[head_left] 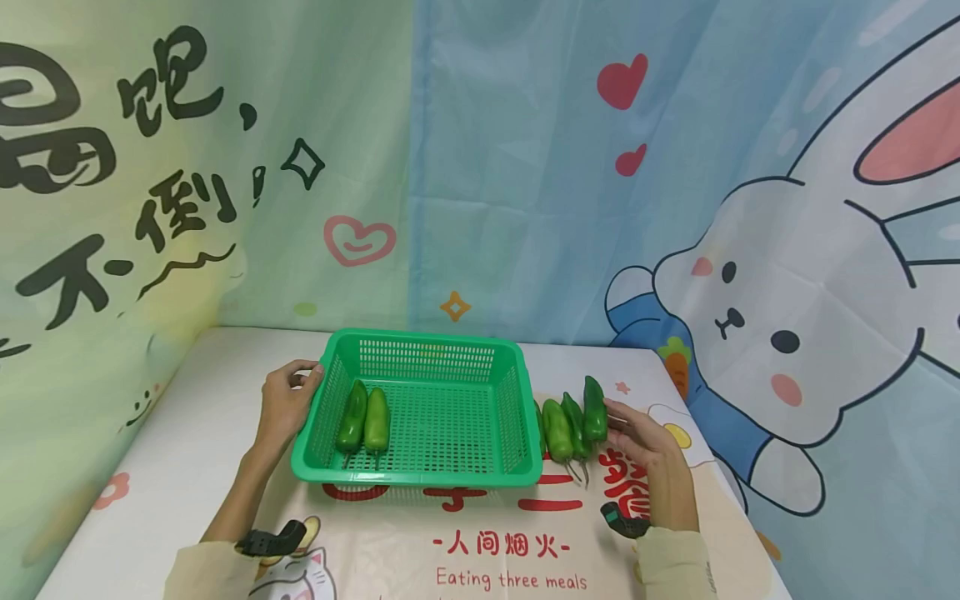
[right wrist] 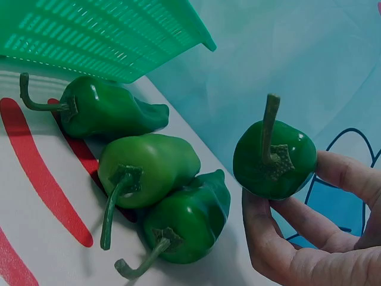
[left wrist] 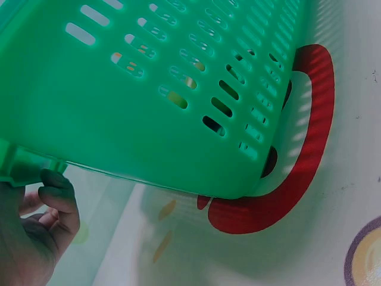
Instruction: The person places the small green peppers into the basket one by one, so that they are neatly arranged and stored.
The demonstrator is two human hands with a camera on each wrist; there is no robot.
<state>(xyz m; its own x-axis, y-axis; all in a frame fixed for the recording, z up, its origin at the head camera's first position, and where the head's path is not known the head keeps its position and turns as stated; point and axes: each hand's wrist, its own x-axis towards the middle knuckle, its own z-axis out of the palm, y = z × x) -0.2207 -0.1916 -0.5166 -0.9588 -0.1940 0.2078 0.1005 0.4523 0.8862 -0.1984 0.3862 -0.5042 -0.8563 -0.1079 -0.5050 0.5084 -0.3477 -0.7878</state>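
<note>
A green plastic basket (head_left: 442, 425) with slotted walls stands mid-table, two green peppers (head_left: 377, 423) lying side by side in its left part. My left hand (head_left: 285, 404) holds the basket's left rim, and the left wrist view shows its fingers (left wrist: 58, 199) curled at the rim's edge. With fingers and thumb, my right hand (head_left: 647, 437) pinches a dark green pepper (right wrist: 250, 164) whose stem faces the wrist camera. Just left of that hand lie three more peppers, a lighter one (right wrist: 143, 161) between two darker ones, beside the basket's right wall.
The white table covering (head_left: 217, 383) carries red characters and cartoon prints. Behind it hangs a printed cloth backdrop (head_left: 510, 233) with a rabbit at the right. Each wrist wears a dark strap (head_left: 272, 540).
</note>
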